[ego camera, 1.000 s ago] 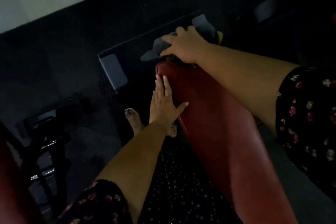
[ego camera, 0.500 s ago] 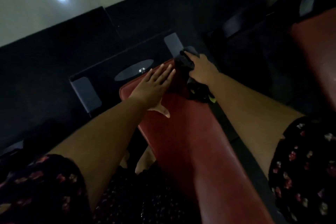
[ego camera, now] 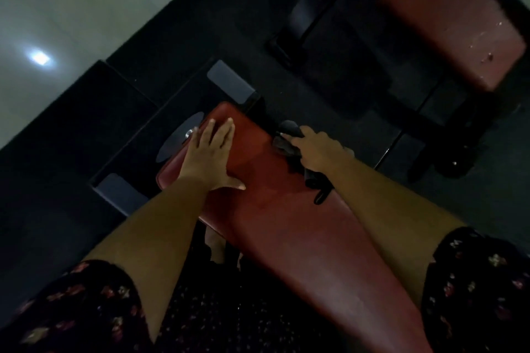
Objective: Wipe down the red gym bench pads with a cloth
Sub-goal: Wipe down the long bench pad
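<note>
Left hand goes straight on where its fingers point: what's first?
Left hand lies flat on the red pad; just ahead is the pad's far edge, then probably the grey frame foot, which looks lower.

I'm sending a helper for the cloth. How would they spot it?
Find the long red pad running up the middle. At its right edge, near the far end, the right hand grips the cloth: dark grey and crumpled, unlike the smooth pad.
</note>
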A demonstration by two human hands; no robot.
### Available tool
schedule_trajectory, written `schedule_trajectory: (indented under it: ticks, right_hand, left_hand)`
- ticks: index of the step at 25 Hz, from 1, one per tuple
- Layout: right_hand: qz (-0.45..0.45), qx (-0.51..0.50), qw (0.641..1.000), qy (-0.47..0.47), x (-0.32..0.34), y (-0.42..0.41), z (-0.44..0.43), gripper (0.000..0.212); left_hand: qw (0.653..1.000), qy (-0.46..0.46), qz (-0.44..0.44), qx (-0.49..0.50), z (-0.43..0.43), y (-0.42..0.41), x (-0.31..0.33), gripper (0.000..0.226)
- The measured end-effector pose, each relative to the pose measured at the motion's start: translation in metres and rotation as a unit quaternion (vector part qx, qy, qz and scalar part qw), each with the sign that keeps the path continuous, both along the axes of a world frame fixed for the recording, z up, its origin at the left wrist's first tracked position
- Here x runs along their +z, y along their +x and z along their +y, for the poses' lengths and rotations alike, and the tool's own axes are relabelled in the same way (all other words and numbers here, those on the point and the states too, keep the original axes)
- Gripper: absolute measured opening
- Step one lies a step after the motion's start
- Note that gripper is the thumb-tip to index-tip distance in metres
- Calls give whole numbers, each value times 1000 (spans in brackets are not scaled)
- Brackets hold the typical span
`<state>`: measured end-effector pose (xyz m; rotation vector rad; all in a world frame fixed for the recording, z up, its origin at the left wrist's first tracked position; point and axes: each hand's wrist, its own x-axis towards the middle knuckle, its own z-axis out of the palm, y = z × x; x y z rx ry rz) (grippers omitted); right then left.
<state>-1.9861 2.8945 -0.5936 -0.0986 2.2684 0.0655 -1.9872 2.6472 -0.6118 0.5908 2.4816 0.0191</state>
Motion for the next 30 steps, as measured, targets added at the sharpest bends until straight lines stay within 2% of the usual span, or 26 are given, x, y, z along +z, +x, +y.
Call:
schedule_trajectory:
  ticks: [2,4,6,10,16,18,20,21,25,30]
  right_hand:
    - [54,-5,997,53,4,9,-15,59]
    - [85,-43,992,83,2,20,-32,54]
    - [104,-95,986,91,-2,34,-38,54]
    - [115,-146,976,112,-7,61,-22,65]
    - [77,-193,968,143,1,72,-6,43]
    - [59,-286,949,124,3,61,-12,40]
    - [34,-397,914,82,2,56,-18,43]
    - [35,-411,909,68,2,58,-19,43]
    - [76,-314,942,91,0,89,2,43]
    - [77,-302,942,124,-2,136,41,43]
  left_hand:
    - [993,55,91,-59,0,-2,1,87]
    - [986,73,109,-101,23,-8,5,67]
    - [989,68,70,-115,56,-9,4,69]
    - [989,-13,-3,-148,78,5,-12,79]
    - [985,24,22,-168,67,1,-17,77]
    - [985,17,39,-168,67,5,-20,77]
    - [980,22,74,-182,67,11,-21,76]
    - [978,30,88,-189,69,14,-22,76]
    - [973,48,79,-211,95,21,-27,74]
    - [984,25,53,-171,116,37,-30,72]
